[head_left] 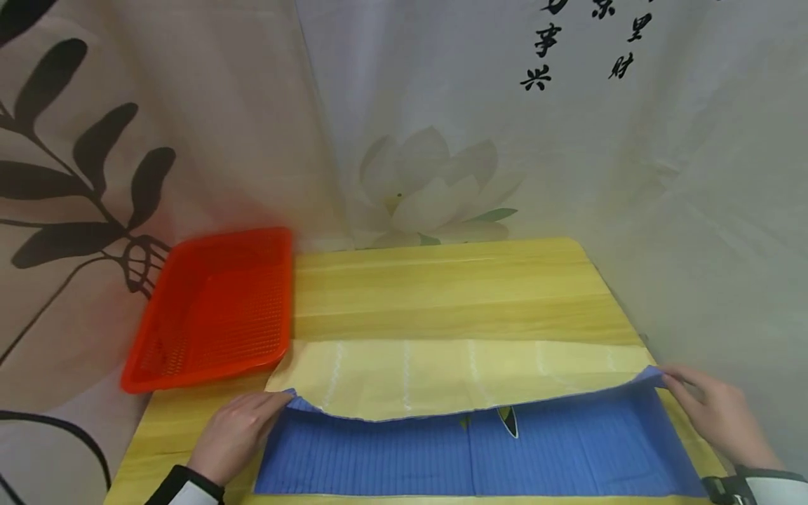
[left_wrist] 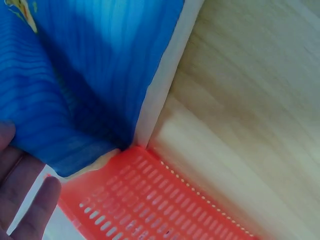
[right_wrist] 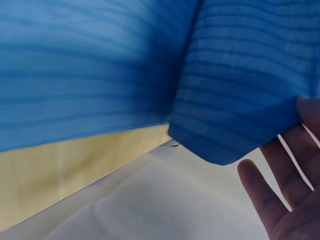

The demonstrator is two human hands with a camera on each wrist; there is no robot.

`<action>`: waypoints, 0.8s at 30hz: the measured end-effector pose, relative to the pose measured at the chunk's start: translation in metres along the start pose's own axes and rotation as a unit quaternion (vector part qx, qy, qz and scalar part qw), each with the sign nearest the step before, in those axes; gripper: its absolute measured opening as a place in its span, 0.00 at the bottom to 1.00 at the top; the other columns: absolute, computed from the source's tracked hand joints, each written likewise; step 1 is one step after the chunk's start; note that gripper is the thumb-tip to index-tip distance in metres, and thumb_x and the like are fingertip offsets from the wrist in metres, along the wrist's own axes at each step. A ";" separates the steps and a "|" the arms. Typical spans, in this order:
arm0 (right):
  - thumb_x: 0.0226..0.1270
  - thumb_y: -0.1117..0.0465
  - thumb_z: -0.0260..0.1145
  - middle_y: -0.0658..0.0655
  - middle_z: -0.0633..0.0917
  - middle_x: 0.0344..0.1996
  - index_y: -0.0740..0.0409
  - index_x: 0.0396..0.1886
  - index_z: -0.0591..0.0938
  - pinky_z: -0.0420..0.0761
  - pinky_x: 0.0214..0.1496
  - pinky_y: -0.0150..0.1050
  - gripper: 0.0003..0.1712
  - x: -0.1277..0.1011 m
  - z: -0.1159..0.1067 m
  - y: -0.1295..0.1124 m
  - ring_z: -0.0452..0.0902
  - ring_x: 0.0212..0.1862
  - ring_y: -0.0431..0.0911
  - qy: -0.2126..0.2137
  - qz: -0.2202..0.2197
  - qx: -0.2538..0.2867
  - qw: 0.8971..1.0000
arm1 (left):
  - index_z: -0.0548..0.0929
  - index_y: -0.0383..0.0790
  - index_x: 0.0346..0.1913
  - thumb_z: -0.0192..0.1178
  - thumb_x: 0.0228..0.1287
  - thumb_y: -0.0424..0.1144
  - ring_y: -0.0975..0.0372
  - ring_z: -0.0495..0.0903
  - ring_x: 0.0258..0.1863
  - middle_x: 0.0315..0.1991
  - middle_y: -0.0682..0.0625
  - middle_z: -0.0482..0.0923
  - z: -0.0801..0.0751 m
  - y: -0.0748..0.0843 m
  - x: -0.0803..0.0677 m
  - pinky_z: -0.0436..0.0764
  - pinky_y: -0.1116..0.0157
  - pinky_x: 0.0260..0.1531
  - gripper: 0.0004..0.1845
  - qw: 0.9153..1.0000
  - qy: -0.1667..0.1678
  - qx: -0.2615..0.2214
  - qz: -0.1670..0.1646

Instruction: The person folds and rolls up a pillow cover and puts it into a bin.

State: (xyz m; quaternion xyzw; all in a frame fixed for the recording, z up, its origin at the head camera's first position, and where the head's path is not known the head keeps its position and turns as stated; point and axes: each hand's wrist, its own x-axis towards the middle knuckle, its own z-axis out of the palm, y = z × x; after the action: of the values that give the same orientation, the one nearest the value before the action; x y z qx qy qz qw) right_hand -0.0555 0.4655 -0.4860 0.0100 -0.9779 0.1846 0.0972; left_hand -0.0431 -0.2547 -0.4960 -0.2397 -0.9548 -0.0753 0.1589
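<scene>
Cloth (head_left: 372,456), at 6 o'clock on the table (head_left: 442,287): left hand (head_left: 236,429) and right hand (head_left: 719,410) pinch its raised edge at 9 and 3 o'clock; even outward tension should straighten the sag.

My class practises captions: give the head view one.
Left hand and right hand hold corners of a blue-and-yellow cloth beside a red basket.

back: pale cloth (head_left: 707,210), creased | left: dark leaf print (head_left: 50,81) | centre: faint lotus print (head_left: 435,186) | upper right: black characters (head_left: 546,40) | table (head_left: 454,287): yellow woodgrain, far edge by cloth
</scene>
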 end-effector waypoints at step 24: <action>0.83 0.56 0.64 0.78 0.86 0.51 0.69 0.56 0.87 0.82 0.41 0.68 0.19 -0.049 0.010 0.015 0.81 0.50 0.78 -0.050 0.103 0.001 0.993 | 0.91 0.48 0.52 0.84 0.48 0.32 0.64 0.89 0.40 0.43 0.56 0.91 0.016 0.005 -0.029 0.90 0.57 0.39 0.25 0.998 -0.035 -0.012 0.048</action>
State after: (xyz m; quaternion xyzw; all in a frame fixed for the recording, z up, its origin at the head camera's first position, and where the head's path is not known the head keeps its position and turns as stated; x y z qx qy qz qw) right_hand -0.0104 0.4751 -0.5105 -0.0816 -0.9773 0.1935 0.0285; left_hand -0.0210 -0.2590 -0.5204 -0.2900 -0.9461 -0.0702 0.1259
